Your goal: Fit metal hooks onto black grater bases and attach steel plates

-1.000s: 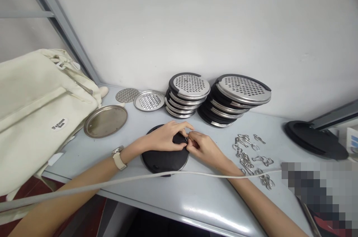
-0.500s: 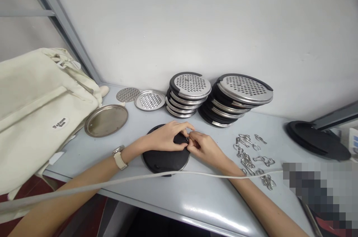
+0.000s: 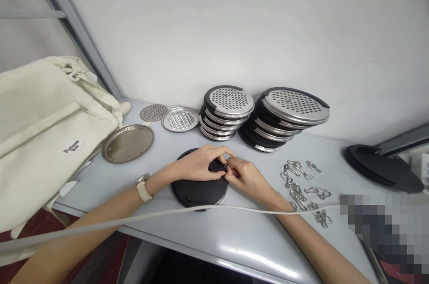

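A black round disc (image 3: 197,192) lies on the table in front of me. My left hand (image 3: 201,163) lies across its top, thumb and fingers curled around its right side and gripping it. My right hand (image 3: 243,172) is closed in a pinch at the disc's right edge, touching the left fingertips. A bit of thin metal wire (image 3: 225,166) shows between the two hands, seemingly part of a small metal clip; the fingers hide most of it. To the right of my right hand lie several loose metal clips with rings (image 3: 296,190).
Two stacks of round graters (image 3: 231,100) (image 3: 295,105) stand against the wall. Left of them lie a loose grater plate (image 3: 181,120), a perforated disc (image 3: 153,113) and a metal lid (image 3: 128,143). A cream bag (image 3: 43,132) sits left, black discs (image 3: 382,167) right. A white cord (image 3: 234,207) crosses in front.
Both hands keep almost the same place and grip on the disc. The view has shifted very slightly; nothing else has visibly moved.
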A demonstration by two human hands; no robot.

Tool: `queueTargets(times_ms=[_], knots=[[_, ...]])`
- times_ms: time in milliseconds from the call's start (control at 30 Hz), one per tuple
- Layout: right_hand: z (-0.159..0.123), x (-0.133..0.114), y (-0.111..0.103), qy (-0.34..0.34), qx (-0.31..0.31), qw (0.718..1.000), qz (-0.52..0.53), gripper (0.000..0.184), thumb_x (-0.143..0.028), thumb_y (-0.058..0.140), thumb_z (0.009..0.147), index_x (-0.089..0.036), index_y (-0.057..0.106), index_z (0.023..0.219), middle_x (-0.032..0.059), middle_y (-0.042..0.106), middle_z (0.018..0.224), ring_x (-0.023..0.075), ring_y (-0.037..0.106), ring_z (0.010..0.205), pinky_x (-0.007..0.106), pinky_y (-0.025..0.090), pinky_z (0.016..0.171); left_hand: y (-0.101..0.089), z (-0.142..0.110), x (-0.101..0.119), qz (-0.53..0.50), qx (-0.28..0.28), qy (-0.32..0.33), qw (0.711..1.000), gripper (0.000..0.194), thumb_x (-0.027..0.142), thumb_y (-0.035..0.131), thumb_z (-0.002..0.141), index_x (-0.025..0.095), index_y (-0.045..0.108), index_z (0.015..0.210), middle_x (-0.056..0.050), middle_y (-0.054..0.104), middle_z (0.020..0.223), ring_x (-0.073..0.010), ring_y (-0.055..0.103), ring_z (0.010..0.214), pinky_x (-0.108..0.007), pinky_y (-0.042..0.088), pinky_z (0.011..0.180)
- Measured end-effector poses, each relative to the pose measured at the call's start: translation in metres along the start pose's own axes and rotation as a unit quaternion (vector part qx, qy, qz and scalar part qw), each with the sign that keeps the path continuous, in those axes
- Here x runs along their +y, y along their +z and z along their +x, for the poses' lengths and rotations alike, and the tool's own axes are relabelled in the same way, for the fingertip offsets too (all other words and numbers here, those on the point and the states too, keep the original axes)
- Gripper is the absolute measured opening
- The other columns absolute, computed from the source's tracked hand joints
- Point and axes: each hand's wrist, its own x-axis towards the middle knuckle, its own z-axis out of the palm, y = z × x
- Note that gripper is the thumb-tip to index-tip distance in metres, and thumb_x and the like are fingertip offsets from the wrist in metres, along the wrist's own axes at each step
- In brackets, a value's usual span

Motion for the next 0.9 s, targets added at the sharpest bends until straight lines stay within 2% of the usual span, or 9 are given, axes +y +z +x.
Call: queueTargets(times_ms=[467,667,900], knots=[[-0.002,0.0013,-0.0001,0.004,-0.007,1.0,-0.015,0.02,-0.015,0.045,0.082,-0.021,0.034,0.067,-0.0032,0.045,0.063,0.01,0.039,0.055,0.023,0.029,0.055,0.0014,0.0001,-0.0003,-0.023,-0.003,0.0,1.0,0.041,0.01,0.06,0.076,0.02,0.052,0.115,-0.004,0.062,0.107,-0.0202,0.059,0.098,-0.032,0.043,0.09],[-0.0015,-0.0018,-0.0026,-0.03,-0.006,0.999,-0.009,0.016,-0.015,0.038,0.089,-0.02,0.04,0.074,0.0004,0.051,0.071,0.0124,0.046,0.062,0.024,0.034,0.06,0.0024,-0.0006,-0.0013,-0.009,0.005,0.001,1.0,0.041,0.011,0.061,0.075,0.02,0.052,0.114,-0.004,0.061,0.106,-0.0191,0.056,0.099,-0.031,0.043,0.091],[-0.0026,-0.0013,-0.0045,-0.034,-0.004,0.999,-0.005,0.018,-0.014,0.041,0.088,-0.02,0.04,0.071,0.0001,0.052,0.07,0.0123,0.046,0.061,0.024,0.034,0.058,0.0012,0.0003,-0.0005,-0.016,-0.001,0.004,1.0,0.04,0.011,0.061,0.076,0.02,0.051,0.114,-0.004,0.062,0.108,-0.0209,0.058,0.1,-0.032,0.043,0.091]])
